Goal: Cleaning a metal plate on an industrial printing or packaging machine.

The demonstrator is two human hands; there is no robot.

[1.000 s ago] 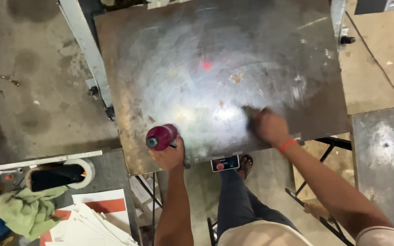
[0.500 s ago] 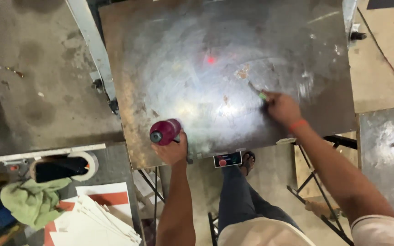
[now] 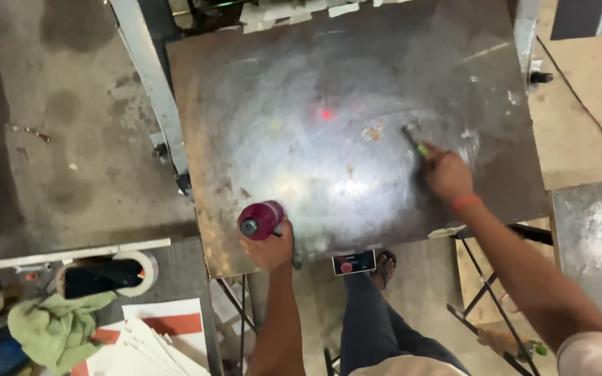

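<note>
One screen shows — a small phone (image 3: 354, 262) at the near edge of the metal worktop (image 3: 259, 90), lying flat and wide, its dark display carrying a round red dot towards its left end and pale marks beside it. Low in the left corner, a stack of white printed sheets (image 3: 153, 342) fans out; the top sheet bears a broad red-orange band across it. At the worktop's far edge, torn white paper strips (image 3: 294, 11) lie in a row — too small to tell whether they are printed. No package label can be made out.
</note>
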